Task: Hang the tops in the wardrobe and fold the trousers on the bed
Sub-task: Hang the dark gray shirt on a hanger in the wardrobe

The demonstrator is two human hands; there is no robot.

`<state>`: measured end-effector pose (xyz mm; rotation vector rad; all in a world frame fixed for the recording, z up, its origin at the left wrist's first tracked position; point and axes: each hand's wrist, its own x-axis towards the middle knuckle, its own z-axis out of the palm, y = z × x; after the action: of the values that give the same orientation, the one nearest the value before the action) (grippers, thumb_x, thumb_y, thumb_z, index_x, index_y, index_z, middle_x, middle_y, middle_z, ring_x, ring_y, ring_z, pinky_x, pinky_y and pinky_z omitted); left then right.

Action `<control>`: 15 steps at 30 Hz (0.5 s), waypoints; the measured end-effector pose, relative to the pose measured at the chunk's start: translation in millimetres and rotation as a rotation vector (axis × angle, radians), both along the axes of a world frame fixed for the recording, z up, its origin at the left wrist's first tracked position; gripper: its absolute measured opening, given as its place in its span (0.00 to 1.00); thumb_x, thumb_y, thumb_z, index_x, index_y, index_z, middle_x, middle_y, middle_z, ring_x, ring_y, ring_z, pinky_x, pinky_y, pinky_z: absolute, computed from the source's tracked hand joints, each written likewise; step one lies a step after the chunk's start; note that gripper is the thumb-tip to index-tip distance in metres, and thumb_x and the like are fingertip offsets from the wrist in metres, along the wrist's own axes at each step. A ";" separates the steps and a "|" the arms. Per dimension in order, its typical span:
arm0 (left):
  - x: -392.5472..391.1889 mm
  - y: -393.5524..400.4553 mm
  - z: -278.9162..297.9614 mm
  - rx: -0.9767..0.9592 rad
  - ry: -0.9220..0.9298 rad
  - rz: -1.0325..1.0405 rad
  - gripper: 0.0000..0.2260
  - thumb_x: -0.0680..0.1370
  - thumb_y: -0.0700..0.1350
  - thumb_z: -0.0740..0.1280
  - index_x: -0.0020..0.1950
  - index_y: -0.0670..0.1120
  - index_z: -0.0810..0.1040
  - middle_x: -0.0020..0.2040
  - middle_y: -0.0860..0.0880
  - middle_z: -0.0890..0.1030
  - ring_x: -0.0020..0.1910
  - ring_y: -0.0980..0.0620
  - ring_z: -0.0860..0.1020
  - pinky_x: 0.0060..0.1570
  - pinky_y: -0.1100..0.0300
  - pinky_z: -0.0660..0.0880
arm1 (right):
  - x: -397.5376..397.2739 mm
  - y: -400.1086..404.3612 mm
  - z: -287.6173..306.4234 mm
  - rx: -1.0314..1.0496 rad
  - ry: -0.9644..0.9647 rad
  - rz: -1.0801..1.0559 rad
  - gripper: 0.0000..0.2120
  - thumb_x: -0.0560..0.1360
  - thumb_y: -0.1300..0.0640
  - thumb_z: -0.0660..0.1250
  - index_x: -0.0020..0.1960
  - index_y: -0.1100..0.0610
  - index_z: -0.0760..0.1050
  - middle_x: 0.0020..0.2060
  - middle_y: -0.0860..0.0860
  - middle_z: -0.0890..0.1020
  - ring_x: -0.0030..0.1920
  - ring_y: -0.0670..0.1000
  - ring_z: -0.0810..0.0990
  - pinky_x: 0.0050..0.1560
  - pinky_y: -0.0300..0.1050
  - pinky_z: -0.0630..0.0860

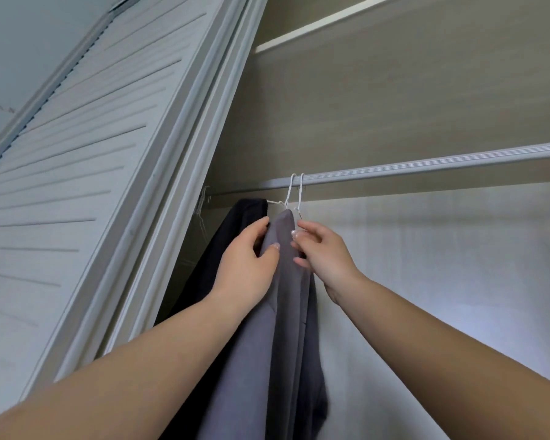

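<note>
Both hands under the rail [426,161]: left hand [245,265] pinches soft, light grey top [280,312]; right hand [324,255] probably pinches its hanger [294,198] shoulder.

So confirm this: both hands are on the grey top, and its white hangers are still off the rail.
Wrong on the hangers. In the head view the white hangers are hooked over the rail. Both the left hand and right hand hold the grey top.
</note>
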<state>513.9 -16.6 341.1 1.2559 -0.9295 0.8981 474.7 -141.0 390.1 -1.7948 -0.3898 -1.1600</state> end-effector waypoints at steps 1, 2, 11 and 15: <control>-5.9 3.8 -5.4 0.011 0.016 0.000 0.22 0.79 0.44 0.65 0.73 0.52 0.67 0.63 0.58 0.74 0.64 0.60 0.71 0.60 0.65 0.66 | -11.9 -0.9 -10.1 -0.011 -0.008 0.014 0.17 0.78 0.58 0.64 0.66 0.52 0.72 0.55 0.48 0.79 0.57 0.46 0.78 0.52 0.41 0.79; -11.2 7.9 -10.5 0.013 0.035 -0.009 0.22 0.79 0.44 0.65 0.72 0.52 0.68 0.63 0.58 0.75 0.62 0.60 0.72 0.60 0.64 0.67 | -22.4 -0.6 -19.6 -0.018 -0.021 0.042 0.15 0.78 0.58 0.64 0.64 0.51 0.73 0.53 0.46 0.79 0.56 0.44 0.78 0.51 0.39 0.79; -126.9 61.2 -96.5 0.017 0.242 -0.093 0.10 0.79 0.42 0.65 0.57 0.54 0.78 0.53 0.56 0.82 0.52 0.64 0.79 0.58 0.60 0.75 | -102.9 35.3 -125.6 -0.054 0.003 0.407 0.13 0.77 0.61 0.66 0.54 0.43 0.77 0.50 0.43 0.83 0.53 0.39 0.80 0.52 0.39 0.79; -184.6 104.1 -148.8 -0.008 0.333 -0.021 0.09 0.78 0.44 0.68 0.56 0.55 0.80 0.51 0.57 0.83 0.52 0.61 0.80 0.54 0.59 0.78 | -134.1 68.0 -177.7 -0.052 0.051 0.583 0.14 0.76 0.60 0.66 0.55 0.43 0.77 0.52 0.40 0.82 0.55 0.41 0.80 0.54 0.41 0.78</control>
<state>329.3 87.5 192.3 1.3372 -0.6724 0.6497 340.6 -73.1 212.4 -1.5929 -0.8517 -0.6955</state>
